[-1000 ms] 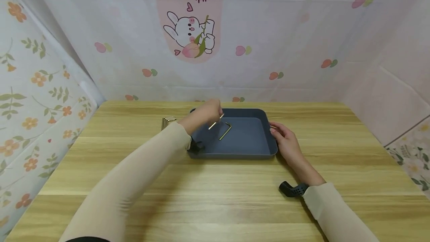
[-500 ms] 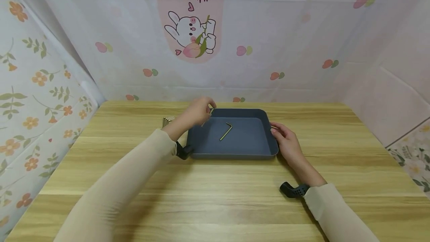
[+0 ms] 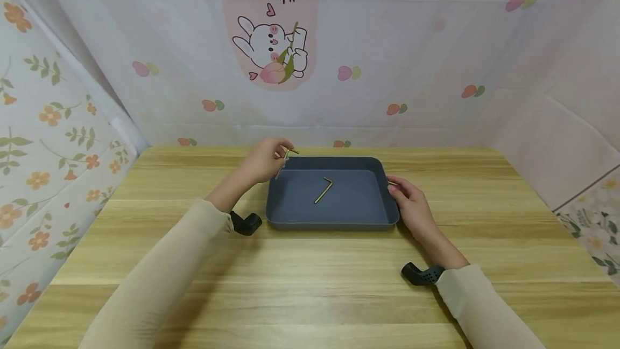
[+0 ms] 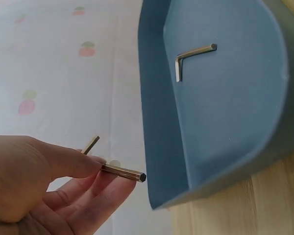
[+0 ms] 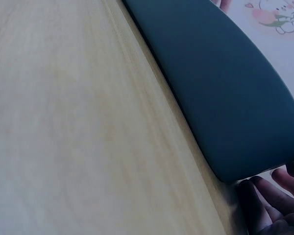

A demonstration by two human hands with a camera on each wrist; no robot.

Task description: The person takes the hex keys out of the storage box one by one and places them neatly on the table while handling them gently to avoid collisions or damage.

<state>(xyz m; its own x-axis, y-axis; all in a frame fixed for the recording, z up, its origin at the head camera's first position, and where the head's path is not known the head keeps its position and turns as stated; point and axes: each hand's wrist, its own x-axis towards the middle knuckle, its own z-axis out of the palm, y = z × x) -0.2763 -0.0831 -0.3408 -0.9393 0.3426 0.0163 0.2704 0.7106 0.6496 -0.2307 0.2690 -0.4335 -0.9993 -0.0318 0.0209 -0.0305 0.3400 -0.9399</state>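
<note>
My left hand (image 3: 261, 161) pinches an L-shaped brass Allen key (image 4: 123, 172) between thumb and fingers. It is raised at the back left corner of the blue-grey tray (image 3: 329, 226), just outside the wall in the left wrist view. Inside the tray lies a second Allen key (image 3: 323, 190), its bend toward the back right. My right hand (image 3: 411, 202) holds the tray's right end, thumb near the rim. Part of that hand's fingers (image 5: 274, 200) shows dark against the tray's outer corner in the right wrist view.
The tray rests on a wood-grain table (image 3: 310, 284). A patterned white cloth (image 3: 387, 42) hangs behind the table's back edge. Black camera mounts, one on the left wrist (image 3: 246, 223) and one on the right (image 3: 421, 274), jut out above the tabletop.
My left hand has moved left from over the tray to its back left corner, carrying the Allen key. Several Allen keys left of the tray are now hidden behind it. The right hand stays put.
</note>
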